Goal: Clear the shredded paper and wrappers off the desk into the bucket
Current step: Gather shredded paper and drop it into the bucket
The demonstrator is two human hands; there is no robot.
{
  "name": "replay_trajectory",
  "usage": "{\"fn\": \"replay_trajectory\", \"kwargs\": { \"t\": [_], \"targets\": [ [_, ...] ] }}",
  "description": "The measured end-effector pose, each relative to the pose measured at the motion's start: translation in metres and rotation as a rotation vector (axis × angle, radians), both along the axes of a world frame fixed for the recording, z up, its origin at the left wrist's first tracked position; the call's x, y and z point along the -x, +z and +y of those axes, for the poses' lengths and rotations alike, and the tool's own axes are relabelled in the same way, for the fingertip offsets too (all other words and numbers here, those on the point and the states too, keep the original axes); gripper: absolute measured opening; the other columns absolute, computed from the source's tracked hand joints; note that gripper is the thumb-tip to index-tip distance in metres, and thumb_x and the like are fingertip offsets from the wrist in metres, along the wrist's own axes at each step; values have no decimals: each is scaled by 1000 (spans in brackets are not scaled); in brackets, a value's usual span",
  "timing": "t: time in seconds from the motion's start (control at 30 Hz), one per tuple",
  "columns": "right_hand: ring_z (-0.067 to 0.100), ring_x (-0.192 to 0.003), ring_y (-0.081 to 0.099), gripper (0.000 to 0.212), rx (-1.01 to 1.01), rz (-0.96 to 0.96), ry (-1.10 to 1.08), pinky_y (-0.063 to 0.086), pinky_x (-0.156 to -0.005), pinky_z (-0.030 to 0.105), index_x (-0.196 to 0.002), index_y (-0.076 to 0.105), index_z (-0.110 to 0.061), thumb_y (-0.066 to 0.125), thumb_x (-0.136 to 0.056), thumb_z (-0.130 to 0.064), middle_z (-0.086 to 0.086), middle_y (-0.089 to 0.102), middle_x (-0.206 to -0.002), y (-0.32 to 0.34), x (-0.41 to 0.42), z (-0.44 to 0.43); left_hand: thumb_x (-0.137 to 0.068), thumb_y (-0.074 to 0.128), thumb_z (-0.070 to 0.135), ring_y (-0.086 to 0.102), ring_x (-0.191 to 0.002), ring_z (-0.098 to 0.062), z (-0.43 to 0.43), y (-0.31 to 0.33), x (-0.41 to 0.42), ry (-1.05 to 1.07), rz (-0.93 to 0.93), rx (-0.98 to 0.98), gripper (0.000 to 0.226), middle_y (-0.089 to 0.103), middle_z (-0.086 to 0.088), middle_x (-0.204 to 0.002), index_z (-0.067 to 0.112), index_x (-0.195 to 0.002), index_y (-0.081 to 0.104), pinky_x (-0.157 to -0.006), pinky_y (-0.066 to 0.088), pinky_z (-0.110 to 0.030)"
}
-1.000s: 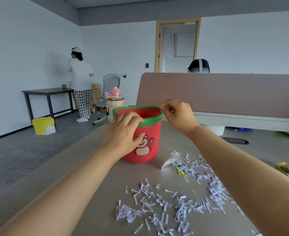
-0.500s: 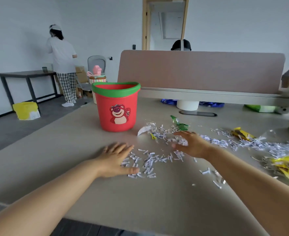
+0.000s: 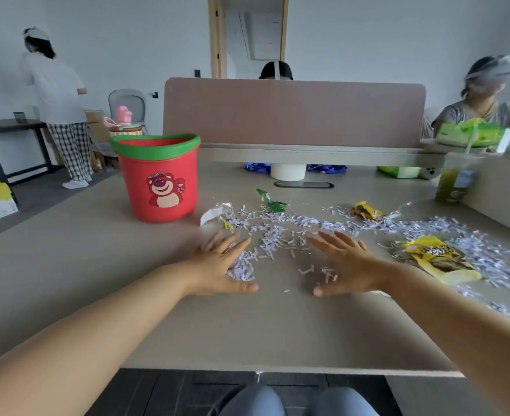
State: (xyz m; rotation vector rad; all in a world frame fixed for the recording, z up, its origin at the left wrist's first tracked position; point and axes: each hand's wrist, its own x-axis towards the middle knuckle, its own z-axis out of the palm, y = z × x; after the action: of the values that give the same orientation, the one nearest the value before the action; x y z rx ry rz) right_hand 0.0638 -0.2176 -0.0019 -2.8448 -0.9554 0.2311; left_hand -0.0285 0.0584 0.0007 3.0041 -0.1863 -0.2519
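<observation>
Head view: the only view, looking forward and down across the tabletop (image 3: 97, 265).
Left hand (image 3: 220, 265): flat, palm down, fingers straight and spread wide, holding nothing. Its inner edge touches a small heap of shreds (image 3: 241, 270).
Right hand (image 3: 346, 264): also flat, spread and empty. Its thumb points toward the left thumb, with loose strips lying between the two.
Reason for hand placement: judged a raking pose. The hands bracket a patch of scraps so it can be drawn together before lifting.
Shredded paper (image 3: 280, 231): a scattered band running from just beside the bucket rightward past the right hand, thickest toward the right edge. All of it is on the tabletop.
Wrappers: a clear-and-white wrapper (image 3: 214, 214) lies just beside the bucket. A green wrapper (image 3: 270, 201) lies beyond the band and a small yellow wrapper (image 3: 366, 210) farther right. A large yellow wrapper (image 3: 436, 256) lies among shreds to the right of the right hand.
Bucket (image 3: 160, 181): red with a green rim and a bear picture, upright, beyond the left hand and near the mess. Its contents are not visible.
Progress: judged early, since most of the litter lies on the tabletop.
Risk: light strips may slip between spread fingers or spill over the near edge.
Other items: a pink divider panel (image 3: 292, 112) stands behind the work area. A green drink cup (image 3: 454, 183) at the right should be kept clear of any sweep.
</observation>
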Motion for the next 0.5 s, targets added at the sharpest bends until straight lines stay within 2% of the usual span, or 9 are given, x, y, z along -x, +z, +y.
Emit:
{"fn": "replay_trajectory", "kwargs": {
  "t": [0.03,0.1,0.2,0.23,0.37,0.5],
  "targets": [
    [22,-142,-19,115,21,10,-16,-3,-115,59,-138,-10,-48,43,-46,-90,-10,-13,-156,-5,-1,2,-26,6,101,-21,-142,-22,0,-2,0,-19,29,-49,133,-19,7,-155,38,-141,-15,-116,-1,-54],
    [23,-142,-21,105,22,-4,-55,-7,-115,59,-139,-12,-46,42,-58,-85,-7,-16,-156,-10,-5,12,-32,7,100,-23,-141,-23,-3,-9,-9,-12,40,-67,126,-20,6,-155,40,-140,-17,-115,-2,-57],
    [26,-141,-22,101,35,-69,-111,-9,-113,60,-139,-13,-45,39,-62,-84,-5,-18,-155,-9,-26,35,-71,29,82,-33,-137,-20,-9,-14,-37,34,-47,-8,94,-28,6,-152,38,-141,-16,-114,-6,-57],
    [27,-141,-22,100,49,-79,-128,-9,-113,61,-139,-13,-44,37,-62,-84,-5,-19,-155,-7,-35,42,-77,33,75,-38,-134,-21,-9,-14,-47,51,-97,0,89,-33,5,-151,37,-141,-17,-113,-9,-58],
    [31,-139,-27,103,86,-67,-196,-8,-109,68,-137,-16,-47,30,-55,-89,-6,-23,-153,-2,-73,63,-76,31,76,-45,-129,-26,-2,-14,-89,124,-228,-71,90,-42,4,-145,39,-139,-21,-107,-14,-66],
    [33,-138,-27,99,77,9,-165,-8,-107,70,-135,-15,-51,33,-57,-88,-7,-25,-153,-3,-106,81,-68,32,83,-43,-129,-33,10,-13,-123,201,-177,-57,93,-43,5,-142,46,-137,-20,-106,-11,-69]
  ]
}}
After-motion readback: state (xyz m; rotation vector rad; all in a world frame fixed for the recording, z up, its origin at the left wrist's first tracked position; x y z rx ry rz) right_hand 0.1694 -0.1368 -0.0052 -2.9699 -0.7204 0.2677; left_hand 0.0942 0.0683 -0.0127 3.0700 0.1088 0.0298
